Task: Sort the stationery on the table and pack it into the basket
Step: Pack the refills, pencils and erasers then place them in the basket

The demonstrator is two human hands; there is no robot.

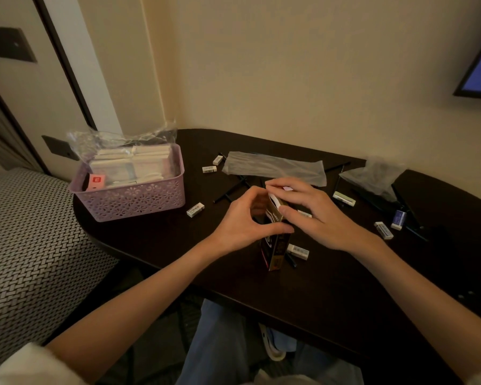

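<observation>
Both hands on upright pencil box [275, 245]: left hand [242, 220] grips its middle, right hand [309, 215] pinches the flap (keep box vertical, tuck flap squarely)

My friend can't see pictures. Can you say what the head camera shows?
Two hands, left and right, hold a small upright box on a dark table. Erasers and pencils lie scattered; a purple basket sits left.

Left hand [240, 220] gripping upright pencil box [275, 245] on dark table [178, 245], right hand [314, 215] at its open top flap, lilac basket [131, 201] far left, erasers [195, 210] scattered around
</observation>
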